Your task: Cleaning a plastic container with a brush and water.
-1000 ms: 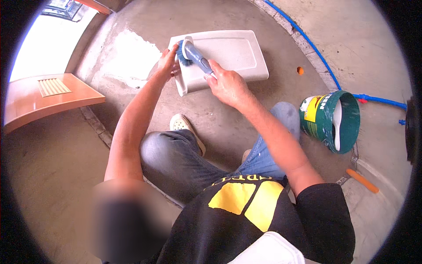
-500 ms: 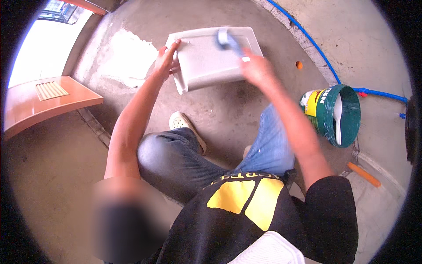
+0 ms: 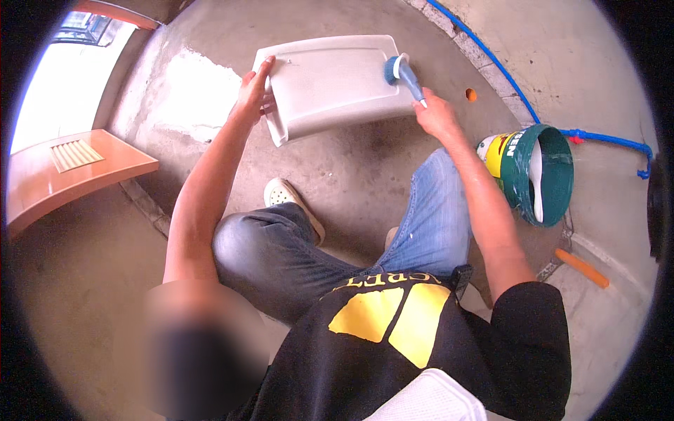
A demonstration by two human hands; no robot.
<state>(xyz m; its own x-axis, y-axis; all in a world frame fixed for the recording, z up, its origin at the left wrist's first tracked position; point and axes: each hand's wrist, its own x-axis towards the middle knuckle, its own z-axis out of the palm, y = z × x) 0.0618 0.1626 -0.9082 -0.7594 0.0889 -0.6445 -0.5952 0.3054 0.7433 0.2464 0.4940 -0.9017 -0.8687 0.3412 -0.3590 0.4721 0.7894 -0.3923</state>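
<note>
A pale grey-white plastic piece (image 3: 330,81), broad and flat-faced with a rim around its panel, is held up in front of me above the floor. My left hand (image 3: 254,91) is closed on its left edge, thumb on the face and fingers behind. In my right hand (image 3: 439,117) is a scrub brush (image 3: 409,78), gripped by its blue-grey handle. Its round head with blue bristles rests against the right end of the panel, near the rim. The underside of the plastic piece is hidden.
A green bucket (image 3: 519,158) with a white handled thing inside lies tilted at the right. Behind it runs a blue pipe (image 3: 491,59). An orange tube (image 3: 581,268) lies lower right. An orange-brown wooden panel with a vent (image 3: 77,156) stands at the left.
The brush has moved right across the panel, from its upper middle to its right end, with my right hand. The plastic piece and left hand have shifted slightly left and up.
</note>
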